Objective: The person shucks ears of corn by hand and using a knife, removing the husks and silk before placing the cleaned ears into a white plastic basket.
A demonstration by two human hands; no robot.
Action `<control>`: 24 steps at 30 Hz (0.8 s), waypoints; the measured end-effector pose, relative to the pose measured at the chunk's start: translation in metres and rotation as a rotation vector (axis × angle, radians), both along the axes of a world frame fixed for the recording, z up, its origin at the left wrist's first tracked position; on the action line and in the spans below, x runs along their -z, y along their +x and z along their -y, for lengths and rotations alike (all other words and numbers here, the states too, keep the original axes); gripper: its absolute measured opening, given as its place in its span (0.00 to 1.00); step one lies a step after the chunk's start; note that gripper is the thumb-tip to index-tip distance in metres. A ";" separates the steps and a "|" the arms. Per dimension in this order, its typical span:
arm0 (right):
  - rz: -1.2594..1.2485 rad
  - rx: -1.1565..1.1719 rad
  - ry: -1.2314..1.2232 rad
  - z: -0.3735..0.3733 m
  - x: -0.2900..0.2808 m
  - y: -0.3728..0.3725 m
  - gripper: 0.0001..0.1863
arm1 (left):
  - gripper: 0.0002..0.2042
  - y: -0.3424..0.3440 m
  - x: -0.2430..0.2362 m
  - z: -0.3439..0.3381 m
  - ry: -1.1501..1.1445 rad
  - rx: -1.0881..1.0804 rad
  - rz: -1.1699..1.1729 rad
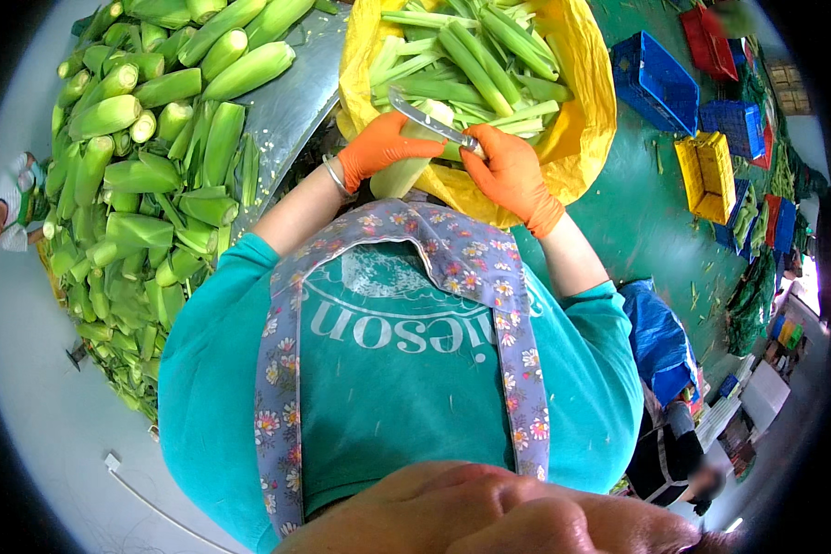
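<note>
Fingers [478, 166] around knife [432, 122], husks [478, 66] in yellow sack [593, 115]

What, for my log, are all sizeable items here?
Corn ears: many, green, left
Table: one, grey, under ears
Sack: one, yellow, ahead
Husk pieces: many, green, inside sack
Held ear: one, pale green, sack's edge
Knife: one, silver, at held ear
Crates: several, blue/red/yellow, right
Sheeting: one, blue, right
People: at least two, white/black clothing, edges
Apron: one, floral purple-grey, worn
Shirt: one, teal, worn
Left grip: one, orange, on held ear
Right grip: one, orange, on knife
</note>
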State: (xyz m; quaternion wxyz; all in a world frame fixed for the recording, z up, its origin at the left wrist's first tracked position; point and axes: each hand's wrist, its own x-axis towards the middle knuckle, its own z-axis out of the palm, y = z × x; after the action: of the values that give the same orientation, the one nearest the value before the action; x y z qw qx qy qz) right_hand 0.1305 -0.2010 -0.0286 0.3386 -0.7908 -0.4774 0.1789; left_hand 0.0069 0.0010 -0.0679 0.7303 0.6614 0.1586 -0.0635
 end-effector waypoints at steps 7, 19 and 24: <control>0.119 0.025 -0.117 -0.006 0.021 0.002 0.14 | 0.27 0.000 0.015 0.004 -0.115 0.035 -0.109; 0.081 0.106 -0.353 -0.012 0.035 0.003 0.15 | 0.23 0.000 0.001 0.021 -0.017 0.009 -0.111; 0.029 0.070 -0.346 -0.004 0.047 0.011 0.16 | 0.24 -0.002 0.015 0.024 0.061 -0.004 -0.070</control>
State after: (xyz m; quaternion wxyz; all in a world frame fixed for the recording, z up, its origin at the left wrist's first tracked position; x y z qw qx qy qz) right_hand 0.1413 -0.1970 -0.0755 0.1964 -0.8559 -0.4166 0.2351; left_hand 0.0052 -0.0235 -0.0826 0.7041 0.6803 0.1872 -0.0801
